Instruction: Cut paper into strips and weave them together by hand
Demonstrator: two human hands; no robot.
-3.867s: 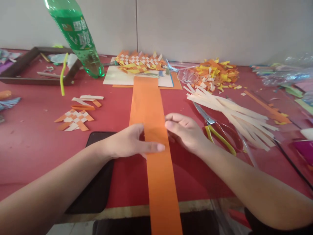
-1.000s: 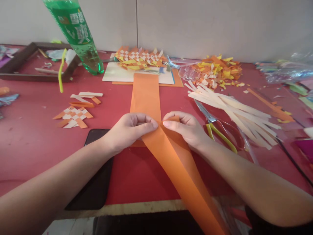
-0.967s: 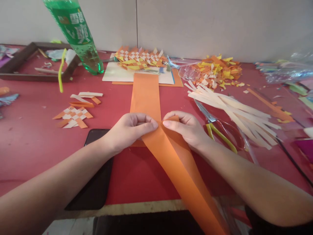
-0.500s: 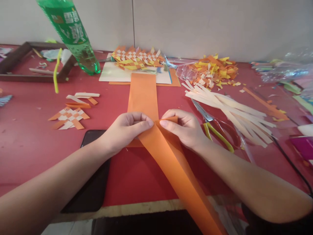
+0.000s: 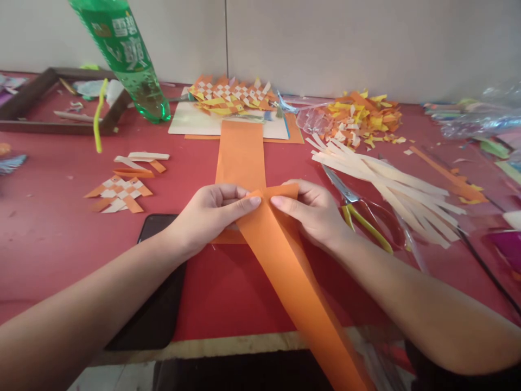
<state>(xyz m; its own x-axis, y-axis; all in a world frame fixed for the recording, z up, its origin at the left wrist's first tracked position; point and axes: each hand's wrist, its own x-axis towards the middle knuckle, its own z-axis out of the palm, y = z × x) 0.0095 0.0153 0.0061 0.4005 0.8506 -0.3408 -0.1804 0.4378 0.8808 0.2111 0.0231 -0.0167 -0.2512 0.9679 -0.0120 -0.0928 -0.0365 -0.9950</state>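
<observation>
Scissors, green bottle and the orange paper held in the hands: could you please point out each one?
Scissors (image 5: 350, 201): head view, on the metal near the pivot.
Green bottle (image 5: 121, 54): head view, on the label.
Orange paper (image 5: 291, 277): head view, middle of its long lower part.

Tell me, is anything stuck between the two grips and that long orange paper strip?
Nothing visible is: the left grip and right grip both pinch the long orange paper strip directly. The silver-bladed, yellow-handled scissors lie off to the right.
</observation>
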